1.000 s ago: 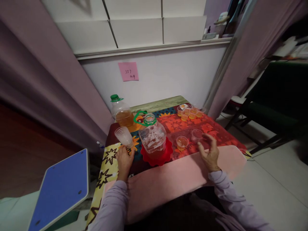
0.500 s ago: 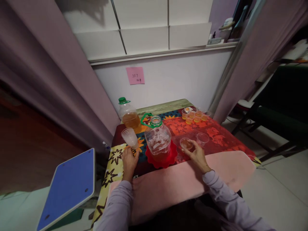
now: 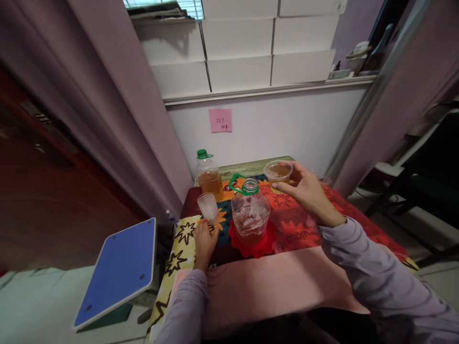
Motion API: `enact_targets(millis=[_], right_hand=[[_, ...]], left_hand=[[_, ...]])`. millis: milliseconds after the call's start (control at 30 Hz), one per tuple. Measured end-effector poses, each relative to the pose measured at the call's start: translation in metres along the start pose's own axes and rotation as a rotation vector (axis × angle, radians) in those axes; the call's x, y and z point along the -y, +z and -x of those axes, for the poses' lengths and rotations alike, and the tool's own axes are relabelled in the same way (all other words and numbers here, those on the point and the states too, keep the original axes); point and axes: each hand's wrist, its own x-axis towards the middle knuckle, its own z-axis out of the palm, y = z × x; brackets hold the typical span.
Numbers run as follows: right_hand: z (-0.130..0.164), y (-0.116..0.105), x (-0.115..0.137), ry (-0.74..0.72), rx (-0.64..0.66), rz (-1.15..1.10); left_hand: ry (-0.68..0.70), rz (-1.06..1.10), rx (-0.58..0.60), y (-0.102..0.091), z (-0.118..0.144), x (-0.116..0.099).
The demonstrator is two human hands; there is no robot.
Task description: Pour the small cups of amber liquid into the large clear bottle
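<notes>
My right hand point(image 3: 310, 193) grips a clear plastic cup point(image 3: 278, 173) of amber liquid by its side, raised above the far part of the table. My left hand point(image 3: 205, 241) has its fingers around the lower end of a tilted stack of clear plastic cups point(image 3: 207, 206). Between the hands, an uncapped clear jug point(image 3: 250, 212) with a green handle stands in a red scalloped dish point(image 3: 234, 242), some liquid low inside it. Behind the cup stack is a second jug point(image 3: 210, 184), green-capped and partly filled with amber liquid. My right hand and arm hide most of the table's right side.
A patterned cloth point(image 3: 287, 229) covers the table, with a pink mat point(image 3: 265, 277) along the near edge. A blue board point(image 3: 120, 267) stands at the left. The wall bears a pink note point(image 3: 220, 120). A dark chair point(image 3: 430, 177) is at the right.
My right hand has lifted the cup of amber liquid up and away from me. My left hand stays at the cup stack. The view has shifted, so the filled cups at the right are now hidden.
</notes>
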Motion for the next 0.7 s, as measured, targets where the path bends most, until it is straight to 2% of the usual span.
enact_targets(millis=[233,700], right_hand=[[-0.021,0.008,0.003,-0.073,0.05,0.103],[-0.025,0.006,0.011,-0.155,0.051,0.394]], left_hand=[[-0.008,0.003,-0.002,0.002,0.001,0.001],[0.01,0.003,-0.008,0.009,0.003,0.005]])
